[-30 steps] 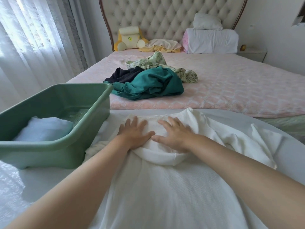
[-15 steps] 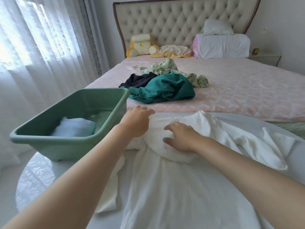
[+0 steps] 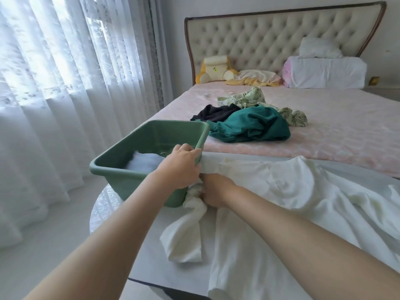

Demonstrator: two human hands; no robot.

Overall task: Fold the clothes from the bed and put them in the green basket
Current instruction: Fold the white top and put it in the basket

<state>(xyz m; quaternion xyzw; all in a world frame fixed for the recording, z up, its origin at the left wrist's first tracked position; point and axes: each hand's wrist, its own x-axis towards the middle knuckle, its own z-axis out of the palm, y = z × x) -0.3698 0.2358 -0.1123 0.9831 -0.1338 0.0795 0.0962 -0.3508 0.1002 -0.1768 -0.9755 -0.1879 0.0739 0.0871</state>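
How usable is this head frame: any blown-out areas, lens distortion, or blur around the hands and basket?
Head view, light: daylight through the sheer curtains blows out the upper left. Head view, distortion: wide-angle stretch enlarges the forearms toward the bottom edge. Head view, focus: the left hand gripping the green basket and the right hand gripping the white garment look sharp, with only soft shadows.

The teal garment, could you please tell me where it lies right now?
In the head view, the teal garment lies crumpled on the pink bedspread, right of the green basket, beside a black garment.
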